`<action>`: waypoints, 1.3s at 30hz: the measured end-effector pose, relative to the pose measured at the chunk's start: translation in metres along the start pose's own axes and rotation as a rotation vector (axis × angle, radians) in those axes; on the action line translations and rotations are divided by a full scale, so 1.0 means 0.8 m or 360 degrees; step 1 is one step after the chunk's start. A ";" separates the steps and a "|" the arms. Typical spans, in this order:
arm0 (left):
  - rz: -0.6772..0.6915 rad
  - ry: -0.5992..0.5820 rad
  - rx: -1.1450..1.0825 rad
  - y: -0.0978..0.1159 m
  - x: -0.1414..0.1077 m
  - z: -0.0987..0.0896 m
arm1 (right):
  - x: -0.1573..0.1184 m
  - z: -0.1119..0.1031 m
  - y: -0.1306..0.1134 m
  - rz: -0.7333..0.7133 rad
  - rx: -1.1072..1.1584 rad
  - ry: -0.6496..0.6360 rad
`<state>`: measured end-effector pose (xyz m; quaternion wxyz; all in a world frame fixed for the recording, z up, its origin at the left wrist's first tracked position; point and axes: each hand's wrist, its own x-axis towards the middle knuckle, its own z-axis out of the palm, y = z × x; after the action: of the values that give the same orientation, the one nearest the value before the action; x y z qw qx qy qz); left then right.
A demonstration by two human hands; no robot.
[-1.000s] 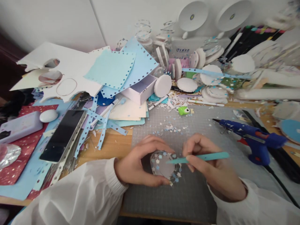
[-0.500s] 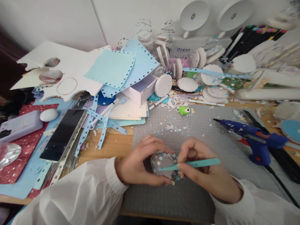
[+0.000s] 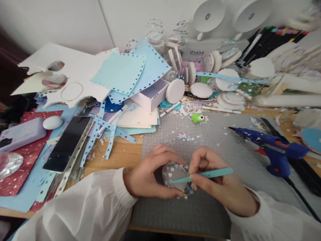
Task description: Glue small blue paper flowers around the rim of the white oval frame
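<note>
While wide around the star-dotted disc (image 3: 177, 173), left fingers (image 3: 167, 157) near right fingers (image 3: 204, 183) in a pinch on the turquoise tool (image 3: 217, 172).

One camera on my head looks forward and down over the desk (image 3: 125, 154). My left hand (image 3: 147, 175) and right hand (image 3: 220, 187) are close to it on the near side, sleeves (image 3: 87, 204) running back toward me. The view reaches from the desk's near edge to the far wall (image 3: 60, 23), with a phone (image 3: 67, 144) at left and a glue gun (image 3: 273, 147) at right.
</note>
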<state>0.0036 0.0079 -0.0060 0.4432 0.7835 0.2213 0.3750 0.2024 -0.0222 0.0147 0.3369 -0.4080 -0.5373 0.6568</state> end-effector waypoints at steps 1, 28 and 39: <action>-0.0004 0.0000 0.0002 0.000 0.000 0.000 | 0.000 0.000 0.000 0.0001 0.0014 0.0004; -0.0110 0.0023 -0.0017 0.002 0.001 0.000 | -0.001 0.003 0.006 -0.0063 0.0115 0.0025; -0.0120 -0.0007 -0.0033 0.004 0.000 -0.001 | 0.000 -0.004 0.006 -0.0083 0.0271 0.0339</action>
<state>0.0032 0.0066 -0.0028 0.4657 0.7708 0.2457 0.3586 0.2054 -0.0218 0.0095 0.4424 -0.4313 -0.4511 0.6441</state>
